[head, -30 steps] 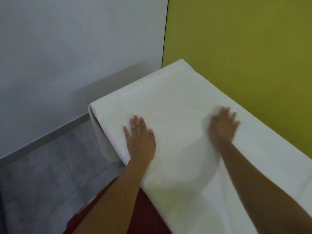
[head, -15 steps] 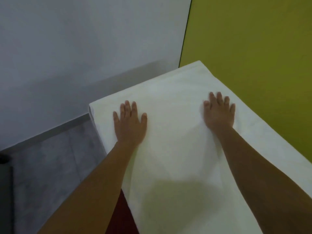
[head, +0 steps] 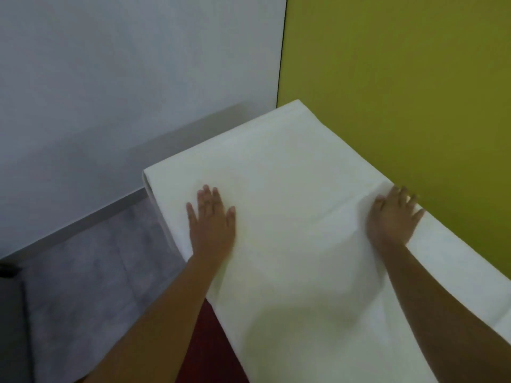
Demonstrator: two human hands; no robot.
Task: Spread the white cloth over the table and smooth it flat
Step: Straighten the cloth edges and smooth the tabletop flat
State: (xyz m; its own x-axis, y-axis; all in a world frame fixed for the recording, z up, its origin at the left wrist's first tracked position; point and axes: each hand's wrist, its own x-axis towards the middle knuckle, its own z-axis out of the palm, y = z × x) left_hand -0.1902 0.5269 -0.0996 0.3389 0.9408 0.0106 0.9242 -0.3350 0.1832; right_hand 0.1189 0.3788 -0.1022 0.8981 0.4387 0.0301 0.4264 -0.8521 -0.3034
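Note:
The white cloth [head: 290,172] covers the whole table top and drapes over its left edge; the table itself is hidden under it. My left hand [head: 211,221] lies flat, palm down, fingers straight, near the cloth's left edge. My right hand [head: 392,217] presses flat with spread fingers at the cloth's right edge, beside the green wall. A faint crease runs across the cloth between the two hands.
A yellow-green wall [head: 401,78] runs right along the table's right side. A white wall [head: 124,78] stands behind, with a grey baseboard. Grey tiled floor [head: 83,272] lies to the left. Dark red clothing [head: 204,341] shows below the table edge.
My right hand has slid outward to the cloth's right edge by the green wall. My left hand stays flat near the left edge. The camera view has shifted slightly.

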